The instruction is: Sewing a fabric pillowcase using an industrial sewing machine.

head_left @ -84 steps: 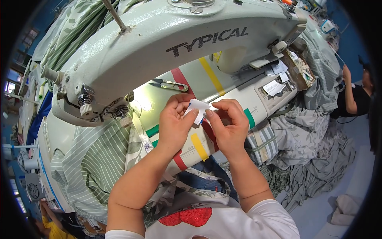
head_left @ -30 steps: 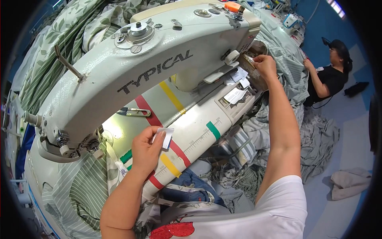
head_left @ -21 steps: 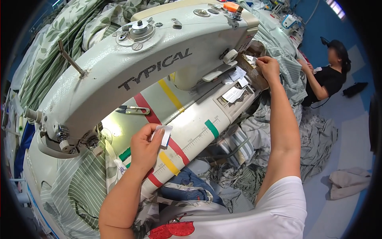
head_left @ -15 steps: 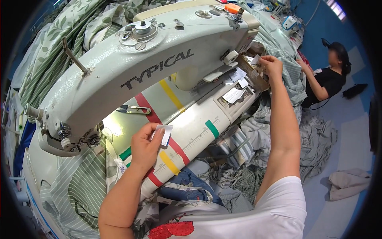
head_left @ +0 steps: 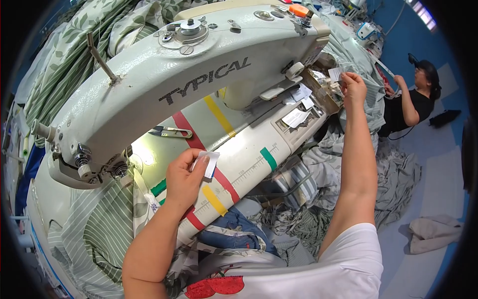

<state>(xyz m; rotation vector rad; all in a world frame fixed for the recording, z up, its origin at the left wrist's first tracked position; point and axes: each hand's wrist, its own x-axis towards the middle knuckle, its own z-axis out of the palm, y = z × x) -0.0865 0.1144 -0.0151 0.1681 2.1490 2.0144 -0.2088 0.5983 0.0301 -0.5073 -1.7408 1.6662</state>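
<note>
A small white label [head_left: 209,163] is pinched between the thumb and fingers of my left hand [head_left: 183,178], above the sewing machine's pale bed [head_left: 249,149]. Farther off to the right, my right hand [head_left: 354,89] pinches another white label [head_left: 335,74] by its edge. It hangs over an open cardboard box [head_left: 326,102] holding small labels at the end of the machine. More white labels [head_left: 295,118] lie in a recess of the bed beside that box. Green striped fabric [head_left: 109,224] is draped below the needle end, left of my left hand.
The machine's large white arm [head_left: 134,94] arches over the bed. Thread snips [head_left: 172,132] lie under it near red and yellow tape strips. Fabric heaps [head_left: 393,174] cover the floor at right. A person [head_left: 411,99] in black works at the far right.
My right hand has lifted a little out and to the right from the box, with its label now in plainer view. My left hand keeps its label. The co-worker's arm has risen.
</note>
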